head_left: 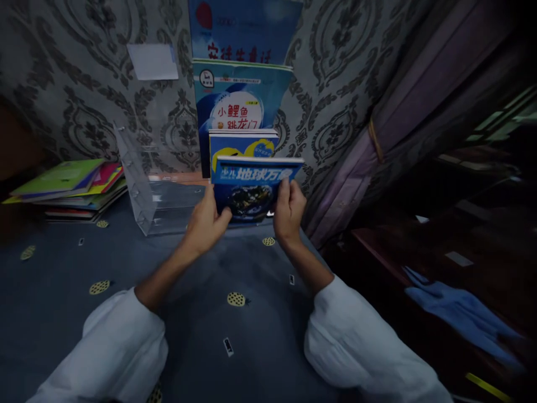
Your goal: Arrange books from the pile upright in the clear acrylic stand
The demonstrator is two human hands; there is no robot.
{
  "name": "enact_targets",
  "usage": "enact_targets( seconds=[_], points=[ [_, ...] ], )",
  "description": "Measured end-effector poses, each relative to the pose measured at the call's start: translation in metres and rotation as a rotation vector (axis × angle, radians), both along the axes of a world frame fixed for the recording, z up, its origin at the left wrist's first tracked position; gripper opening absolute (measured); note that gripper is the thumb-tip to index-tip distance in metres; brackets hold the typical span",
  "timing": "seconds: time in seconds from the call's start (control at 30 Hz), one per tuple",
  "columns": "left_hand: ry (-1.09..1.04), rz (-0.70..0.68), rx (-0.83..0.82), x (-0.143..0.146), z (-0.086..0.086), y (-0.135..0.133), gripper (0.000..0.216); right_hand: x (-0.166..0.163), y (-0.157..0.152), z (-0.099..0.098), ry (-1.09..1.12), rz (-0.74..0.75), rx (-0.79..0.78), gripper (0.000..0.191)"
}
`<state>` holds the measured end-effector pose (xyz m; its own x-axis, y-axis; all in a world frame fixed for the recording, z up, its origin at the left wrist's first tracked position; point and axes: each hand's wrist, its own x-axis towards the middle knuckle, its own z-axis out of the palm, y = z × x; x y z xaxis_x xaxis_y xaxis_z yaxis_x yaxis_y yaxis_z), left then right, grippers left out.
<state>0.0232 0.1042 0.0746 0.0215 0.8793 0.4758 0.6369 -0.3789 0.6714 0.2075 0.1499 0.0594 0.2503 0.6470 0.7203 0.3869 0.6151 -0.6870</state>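
Note:
Both my hands grip a small blue magazine (251, 193) with white title characters and a dark globe on its cover. My left hand (206, 221) clasps its left edge, thumb on the front. On the right edge, my right hand (289, 210) has its fingers wrapped round. The magazine is in front of a clear acrylic book rack (136, 179). Behind it in the rack stand a blue-and-yellow book (239, 144), a teal book (247, 89) and a taller blue book (247, 28), stepped upward. The magazine covers the lower part of the nearest book.
Left of the rack lies a stack of colourful books (71, 182) on a dark blue pineapple-print tablecloth (188, 319). Patterned wallpaper (348, 67) is behind, with a white switch plate (153, 61). A tied curtain (356, 157) hangs at right, and a blue cloth (457, 310) lies beyond the table.

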Motion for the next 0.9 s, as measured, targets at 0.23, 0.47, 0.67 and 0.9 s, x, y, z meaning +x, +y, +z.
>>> enact_targets(
  seconds=[0.23,0.47,0.67,0.9],
  points=[
    [0.086,0.063,0.209,-0.013,0.03,0.016,0.027,-0.006,0.039,0.028,-0.075,0.078,0.048,0.059],
    [0.094,0.001,0.235,-0.017,0.006,0.035,0.023,0.002,0.054,0.017,-0.068,0.184,-0.03,0.062],
    [0.1,0.013,0.208,-0.018,-0.004,0.042,0.027,0.004,0.057,0.017,-0.046,0.218,-0.046,0.06],
    [0.178,0.044,0.215,-0.023,-0.018,0.051,0.033,0.013,0.057,0.019,-0.143,0.244,-0.038,0.063]
  ],
)
